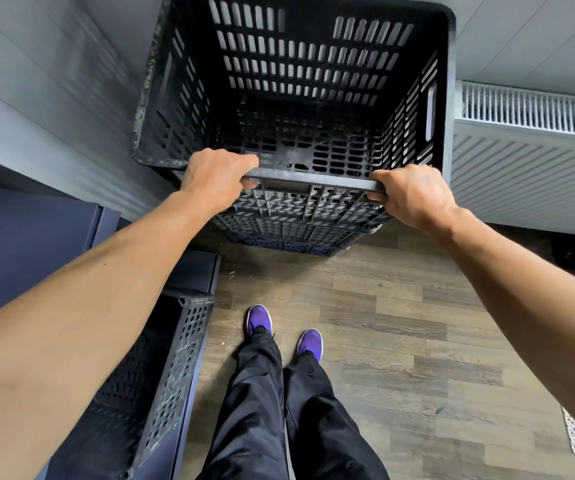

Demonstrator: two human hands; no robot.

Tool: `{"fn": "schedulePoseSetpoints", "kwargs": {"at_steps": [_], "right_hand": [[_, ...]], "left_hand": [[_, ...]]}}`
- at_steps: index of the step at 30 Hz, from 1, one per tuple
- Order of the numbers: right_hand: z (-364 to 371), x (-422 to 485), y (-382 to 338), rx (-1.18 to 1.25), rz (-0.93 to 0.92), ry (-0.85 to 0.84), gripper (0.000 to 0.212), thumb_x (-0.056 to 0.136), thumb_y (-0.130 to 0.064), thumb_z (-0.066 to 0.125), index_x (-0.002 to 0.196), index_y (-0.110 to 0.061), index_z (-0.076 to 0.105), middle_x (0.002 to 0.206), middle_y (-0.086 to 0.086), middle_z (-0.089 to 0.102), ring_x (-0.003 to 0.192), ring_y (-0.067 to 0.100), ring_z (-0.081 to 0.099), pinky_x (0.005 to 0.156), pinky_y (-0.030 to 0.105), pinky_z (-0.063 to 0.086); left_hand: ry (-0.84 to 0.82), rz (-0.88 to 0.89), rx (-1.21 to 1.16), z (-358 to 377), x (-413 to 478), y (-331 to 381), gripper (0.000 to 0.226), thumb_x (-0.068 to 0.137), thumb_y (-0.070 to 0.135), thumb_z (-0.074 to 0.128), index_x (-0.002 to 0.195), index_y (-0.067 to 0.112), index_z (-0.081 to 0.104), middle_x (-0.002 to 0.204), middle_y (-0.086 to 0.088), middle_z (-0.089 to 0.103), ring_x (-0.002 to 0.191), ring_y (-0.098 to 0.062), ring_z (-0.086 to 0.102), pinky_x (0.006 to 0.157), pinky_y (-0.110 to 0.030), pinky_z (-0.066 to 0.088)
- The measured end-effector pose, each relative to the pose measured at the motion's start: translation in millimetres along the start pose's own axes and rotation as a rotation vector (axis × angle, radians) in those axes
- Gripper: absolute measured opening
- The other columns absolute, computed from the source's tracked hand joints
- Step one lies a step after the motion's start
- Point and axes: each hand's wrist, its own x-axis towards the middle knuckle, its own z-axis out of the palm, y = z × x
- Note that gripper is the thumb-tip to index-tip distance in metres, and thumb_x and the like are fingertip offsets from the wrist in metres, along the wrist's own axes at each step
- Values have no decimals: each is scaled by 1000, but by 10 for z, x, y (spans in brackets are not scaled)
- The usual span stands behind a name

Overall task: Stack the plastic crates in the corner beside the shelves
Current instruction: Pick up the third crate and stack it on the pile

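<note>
Both hands hold the near rim of a black plastic crate (pixel 300 109). The left hand (pixel 217 178) grips the rim at its left part, and the right hand (pixel 414 197) grips it at its right part. The fingers (pixel 378 176) of each hand are closed around the rim edge, with the thumbs on the outer side.

The crate is open at the top and has slotted walls and a slotted bottom. It sits on top of other crates (pixel 289 233), whose near walls show below it, so it is the top one of a stack. The stack stands on the wooden floor (pixel 400 323) in the far corner, against the grey wall (pixel 54 98) on the left. A white radiator (pixel 528 133) is just beside it on the right.

One more black crate (pixel 161 386) stands near, at the lower left, beside a dark blue cabinet (pixel 26 244); the left arm hides part of it. The person stands on the floor in black trousers (pixel 279 420) and purple shoes (pixel 260 318), with the feet apart from the stack.
</note>
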Motion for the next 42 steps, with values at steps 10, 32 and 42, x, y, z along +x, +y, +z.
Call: {"fn": "schedulePoseSetpoints", "kwargs": {"at_steps": [10,32,42], "right_hand": [[-75,137,-345,164,6,-104,19,84,-32,54,103,-28,58,79,3,65,66,28,55,63,36,48],[-128,295,-299,125,-20,-100,23,94,-44,52,94,-24,64,70,-2,52,66,26,49,62,34,42],[-113,106,-479,128,-42,-88,19,95,-37,54,94,-21,65,71,0,51,68,29,54,64,37,46]], "left_hand": [[-19,-24,-38,66,7,151,27,88,40,63,112,29,58,102,1,63,97,-29,55,87,-46,38],[-59,10,-49,-51,353,651,27,92,58,49,94,36,64,66,7,55,68,-22,54,62,-32,36],[-51,45,-86,-6,103,589,21,93,51,53,99,35,66,71,8,61,70,-20,58,62,-31,42]]}}
